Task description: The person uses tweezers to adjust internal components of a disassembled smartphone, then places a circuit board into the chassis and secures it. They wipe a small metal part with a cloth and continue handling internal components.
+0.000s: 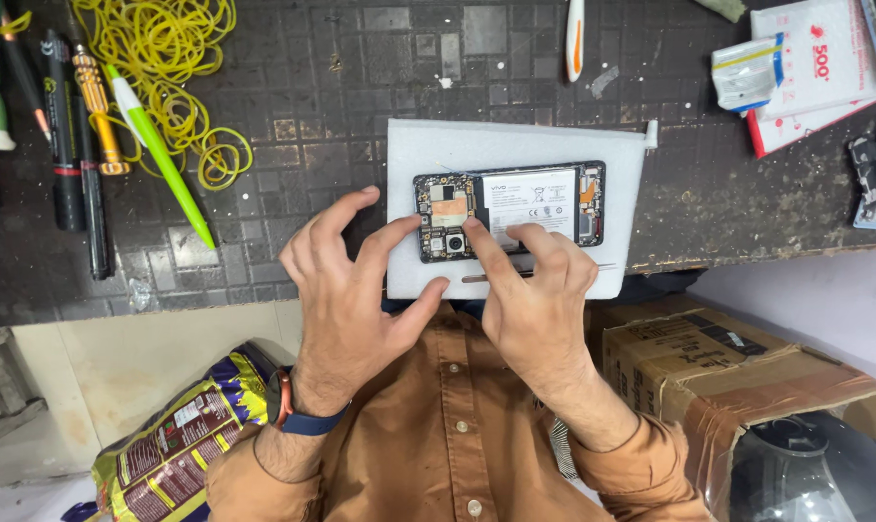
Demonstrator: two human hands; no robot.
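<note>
Fingers [477, 242] on opened phone [509, 210] | foam pad [515, 145] at bench edge [747, 253]

We look from a single head-worn camera, straight down and close over the dark workbench [293, 116], its near edge and our own orange shirt [438, 435] filling the lower frame.

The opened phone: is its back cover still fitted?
No: the opened phone on the white foam sheet shows its battery and circuit board.
</note>
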